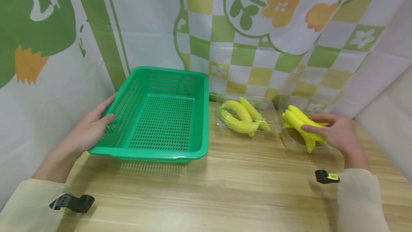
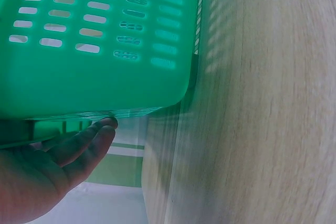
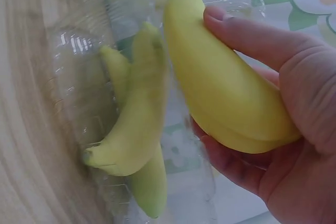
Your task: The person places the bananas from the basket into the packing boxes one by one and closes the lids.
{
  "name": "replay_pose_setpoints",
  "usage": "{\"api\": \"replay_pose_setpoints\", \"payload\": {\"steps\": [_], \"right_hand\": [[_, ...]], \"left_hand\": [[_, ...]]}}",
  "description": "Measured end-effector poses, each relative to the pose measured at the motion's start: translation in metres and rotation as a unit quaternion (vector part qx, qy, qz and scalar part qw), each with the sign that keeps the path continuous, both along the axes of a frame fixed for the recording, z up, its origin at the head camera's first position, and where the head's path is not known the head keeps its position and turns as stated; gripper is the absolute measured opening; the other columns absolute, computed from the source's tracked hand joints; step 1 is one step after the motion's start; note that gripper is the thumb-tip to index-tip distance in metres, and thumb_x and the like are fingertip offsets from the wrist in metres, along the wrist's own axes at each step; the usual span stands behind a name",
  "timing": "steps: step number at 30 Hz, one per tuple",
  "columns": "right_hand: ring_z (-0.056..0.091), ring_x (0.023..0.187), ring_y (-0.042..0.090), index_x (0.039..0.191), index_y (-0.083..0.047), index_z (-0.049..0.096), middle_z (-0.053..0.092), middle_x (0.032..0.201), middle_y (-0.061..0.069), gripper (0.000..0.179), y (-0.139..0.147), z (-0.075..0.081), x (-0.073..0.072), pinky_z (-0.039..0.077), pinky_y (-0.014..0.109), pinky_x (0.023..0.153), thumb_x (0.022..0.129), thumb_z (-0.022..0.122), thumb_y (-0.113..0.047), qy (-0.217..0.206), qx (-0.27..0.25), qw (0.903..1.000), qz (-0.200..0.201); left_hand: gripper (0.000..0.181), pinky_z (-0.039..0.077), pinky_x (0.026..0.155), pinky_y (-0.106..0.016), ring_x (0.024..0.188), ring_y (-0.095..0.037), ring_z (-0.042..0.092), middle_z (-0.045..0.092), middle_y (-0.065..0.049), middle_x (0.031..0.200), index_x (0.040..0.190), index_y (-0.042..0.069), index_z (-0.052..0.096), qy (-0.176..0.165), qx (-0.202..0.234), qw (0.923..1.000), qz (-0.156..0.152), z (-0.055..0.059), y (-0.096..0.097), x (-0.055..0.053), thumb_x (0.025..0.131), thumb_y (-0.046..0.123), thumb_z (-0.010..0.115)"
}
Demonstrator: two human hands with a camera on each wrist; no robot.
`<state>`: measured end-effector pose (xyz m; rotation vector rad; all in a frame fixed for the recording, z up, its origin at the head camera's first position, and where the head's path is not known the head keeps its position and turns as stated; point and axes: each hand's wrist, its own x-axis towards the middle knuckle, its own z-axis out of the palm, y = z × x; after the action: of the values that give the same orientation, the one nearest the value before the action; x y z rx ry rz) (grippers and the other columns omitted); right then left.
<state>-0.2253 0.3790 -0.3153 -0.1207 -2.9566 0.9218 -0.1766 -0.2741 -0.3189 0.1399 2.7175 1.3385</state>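
My left hand (image 1: 91,130) holds the left rim of a green plastic basket (image 1: 148,152), thumb on top and fingers underneath in the left wrist view. No contents show inside the basket. On the right, my right hand (image 1: 342,133) grips a yellow banana (image 3: 226,82) between thumb and fingers. This banana is above a clear plastic box (image 1: 291,144). More bananas (image 3: 139,119) lie in that box, partly overlapping one another. To its left, another clear box (image 1: 273,119) contains several bananas (image 1: 238,109).
Everything stands on a wooden table (image 1: 244,189). Behind it hangs a patterned green, yellow and white cloth (image 1: 222,51). A white wall-like surface (image 1: 386,96) borders the right side. Dark wrist devices (image 1: 75,203) are worn at the sleeves.
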Motion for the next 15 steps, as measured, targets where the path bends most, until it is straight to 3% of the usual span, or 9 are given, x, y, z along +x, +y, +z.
{"api": "replay_pose_setpoints", "payload": {"steps": [3, 10, 15], "right_hand": [[0.064, 0.086, 0.004, 0.134, -0.014, 0.063, 0.051, 0.143, 0.019, 0.079, -0.0010, -0.0033, -0.0017, 0.057, 0.028, 0.064, 0.073, 0.078, -0.062, -0.002, 0.004, 0.9999, 0.011], [0.064, 0.108, 0.037, 0.138, -0.015, 0.059, 0.046, 0.147, 0.022, 0.085, -0.0028, -0.0074, -0.0026, 0.058, 0.030, 0.065, 0.072, 0.078, -0.063, -0.024, -0.007, 0.9996, 0.015], [0.060, 0.117, 0.040, 0.139, -0.017, 0.057, 0.049, 0.146, 0.018, 0.085, -0.0032, -0.0084, -0.0028, 0.058, 0.029, 0.067, 0.071, 0.080, -0.062, -0.046, -0.013, 0.9986, 0.024]], "left_hand": [[0.060, 0.005, 0.112, -0.075, 0.149, -0.049, -0.008, -0.010, -0.011, 0.166, 0.158, 0.029, -0.010, 0.001, 0.001, 1.0000, 0.001, -0.0002, 0.0000, 0.0002, 0.108, 0.037, 0.022], [0.060, 0.006, 0.111, -0.076, 0.149, -0.049, -0.008, -0.011, -0.012, 0.166, 0.158, 0.028, -0.010, -0.003, -0.003, 1.0000, 0.004, -0.0003, 0.0001, 0.0002, 0.108, 0.038, 0.022], [0.061, 0.007, 0.111, -0.076, 0.149, -0.049, -0.008, -0.011, -0.012, 0.166, 0.158, 0.027, -0.010, -0.004, -0.006, 1.0000, 0.004, 0.0003, 0.0000, 0.0004, 0.108, 0.038, 0.022]]}}
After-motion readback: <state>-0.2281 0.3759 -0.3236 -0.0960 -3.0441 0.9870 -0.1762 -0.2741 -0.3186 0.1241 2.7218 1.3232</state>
